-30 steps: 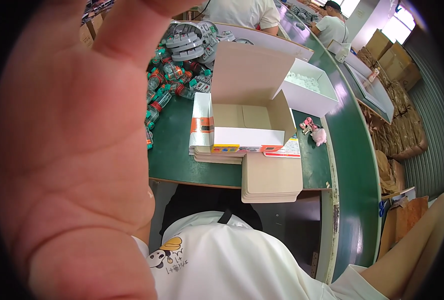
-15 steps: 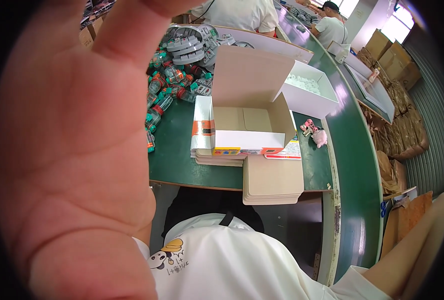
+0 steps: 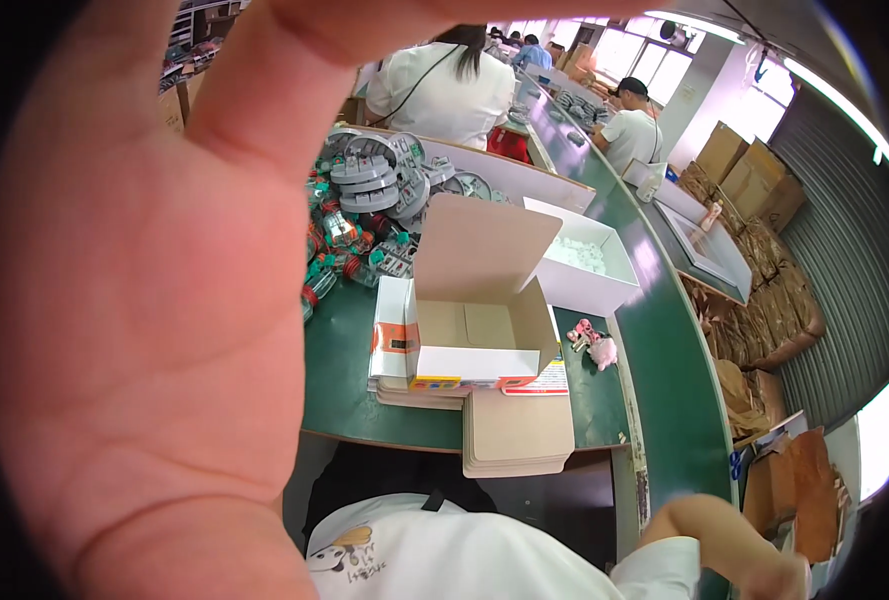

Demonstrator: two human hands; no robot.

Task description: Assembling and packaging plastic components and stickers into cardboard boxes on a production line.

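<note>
My left hand fills the left side of the view, very near the camera. Its palm faces me, fingers spread and stretching past the upper edge, and nothing shows in it. At the lower right my right arm is bent, and my right hand is blurred at its end, fingers unclear. An open cardboard box stands on the green table with its lid raised. It rests on flat cartons, beside a stack of tan cardboard sheets that overhangs the front edge. Neither hand touches these.
Grey round plastic pieces and clear bottle-like items with green caps are heaped behind my left hand. A white box holds small white pieces. A pink plush keychain lies right of the open box. People sit further back.
The view has tilted up, so the table sits lower and more of the room shows. My right arm has come down from its raised position. My left hand remains near the camera.
</note>
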